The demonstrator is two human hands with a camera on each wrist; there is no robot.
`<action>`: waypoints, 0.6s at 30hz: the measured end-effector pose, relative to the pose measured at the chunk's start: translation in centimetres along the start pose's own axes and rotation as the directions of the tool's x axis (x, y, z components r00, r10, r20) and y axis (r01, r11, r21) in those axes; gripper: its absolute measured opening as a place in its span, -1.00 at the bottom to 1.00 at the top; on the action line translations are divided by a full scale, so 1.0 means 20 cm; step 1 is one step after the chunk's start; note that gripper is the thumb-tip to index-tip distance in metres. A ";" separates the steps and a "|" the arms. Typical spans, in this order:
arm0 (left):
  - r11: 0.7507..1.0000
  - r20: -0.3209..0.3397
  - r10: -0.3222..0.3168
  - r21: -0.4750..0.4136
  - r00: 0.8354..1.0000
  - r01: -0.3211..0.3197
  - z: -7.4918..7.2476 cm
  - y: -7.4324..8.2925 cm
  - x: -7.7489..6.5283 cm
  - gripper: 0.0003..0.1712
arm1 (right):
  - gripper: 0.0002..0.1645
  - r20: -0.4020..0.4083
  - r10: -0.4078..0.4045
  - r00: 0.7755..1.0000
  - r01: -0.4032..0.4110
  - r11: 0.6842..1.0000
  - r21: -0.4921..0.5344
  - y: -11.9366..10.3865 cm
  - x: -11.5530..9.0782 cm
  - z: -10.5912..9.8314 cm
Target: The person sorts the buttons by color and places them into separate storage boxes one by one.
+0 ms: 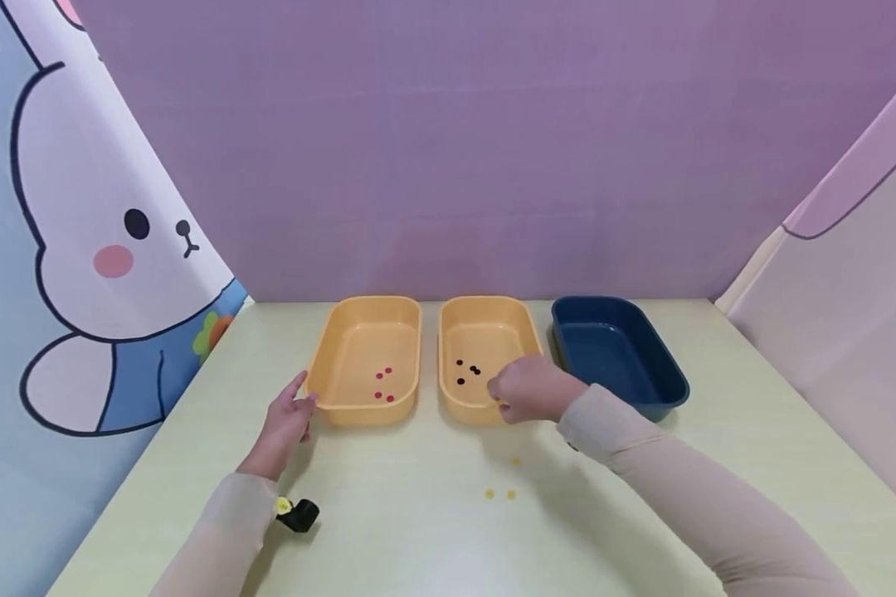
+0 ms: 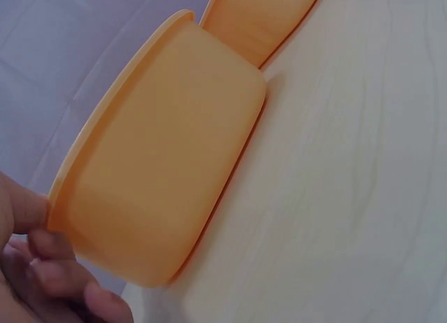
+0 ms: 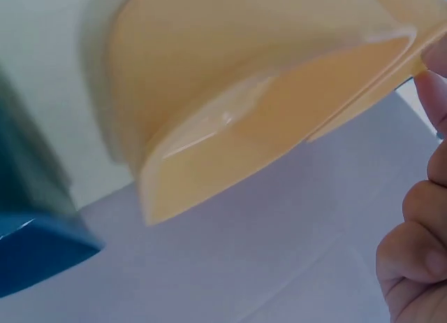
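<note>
My left hand [image 1: 285, 421] holds the near left corner of the left orange tray [image 1: 366, 407], fingertips at its rim; the left wrist view shows the fingers curled against the tray's outer wall [image 2: 160, 155]. Inside that tray lie several small pink pieces [image 1: 379, 376]. Over the near right corner of the middle orange tray [image 1: 463, 412] is my right hand [image 1: 533, 390], fingers curled and knuckles up. I cannot tell whether its fingertips hold a small piece. Several small black pieces [image 1: 460, 381] lie in the middle tray, left of this hand.
To the right stands a dark blue tray [image 1: 664, 406], partly behind the right forearm. Small yellow pieces [image 1: 489, 494] lie on the pale table [image 1: 388, 514] in front of the middle tray. A black device [image 1: 301, 516] sits by the left sleeve. Behind the trays rises a purple backdrop [image 1: 448, 166].
</note>
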State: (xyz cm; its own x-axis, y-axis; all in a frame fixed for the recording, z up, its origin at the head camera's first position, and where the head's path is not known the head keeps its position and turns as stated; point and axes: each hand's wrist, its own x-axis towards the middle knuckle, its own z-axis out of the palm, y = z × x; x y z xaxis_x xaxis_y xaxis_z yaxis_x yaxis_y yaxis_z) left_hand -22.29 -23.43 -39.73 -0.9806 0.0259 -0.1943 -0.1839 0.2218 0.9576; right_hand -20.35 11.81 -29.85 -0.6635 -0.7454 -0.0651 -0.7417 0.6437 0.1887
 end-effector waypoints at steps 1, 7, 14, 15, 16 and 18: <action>1.000 -0.005 0.004 0.013 1.000 -0.004 0.00 0.00 0.00 -0.31 | -0.88 0.000 0.016 1.000 -0.016 1.000 -0.006 0.01 -0.01 0.00; 1.000 -0.006 -0.012 0.027 1.000 0.012 0.00 0.01 0.00 -0.31 | -0.93 0.006 0.124 0.992 -0.124 0.992 -0.018 0.11 -0.09 -0.01; 1.000 0.040 -0.027 -0.008 0.999 0.027 0.00 0.01 0.00 -0.31 | -0.91 -0.039 0.148 0.988 -0.150 0.987 -0.062 0.20 -0.18 -0.01; 1.000 0.041 -0.028 -0.003 0.999 0.028 0.00 0.01 0.00 -0.30 | -0.91 -0.050 0.139 0.989 -0.142 0.987 -0.068 0.21 -0.19 -0.01; 1.000 0.042 -0.028 0.003 0.999 0.028 0.00 0.01 0.00 -0.30 | -0.91 -0.061 0.136 0.989 -0.140 0.987 -0.077 0.22 -0.21 0.00; 1.000 0.043 -0.024 0.014 0.999 0.023 0.00 0.01 0.00 -0.30 | -0.90 -0.084 0.134 0.987 -0.140 0.987 -0.081 0.24 -0.23 0.00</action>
State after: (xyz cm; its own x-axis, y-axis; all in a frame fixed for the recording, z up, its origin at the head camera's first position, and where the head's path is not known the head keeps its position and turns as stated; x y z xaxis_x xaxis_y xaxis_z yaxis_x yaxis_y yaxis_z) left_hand -22.38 -23.37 -39.63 -0.9721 0.0629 -0.2260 -0.2056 0.2357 0.9498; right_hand -20.86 18.31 -28.71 -0.7460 -0.6646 0.0432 -0.6307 0.7258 0.2747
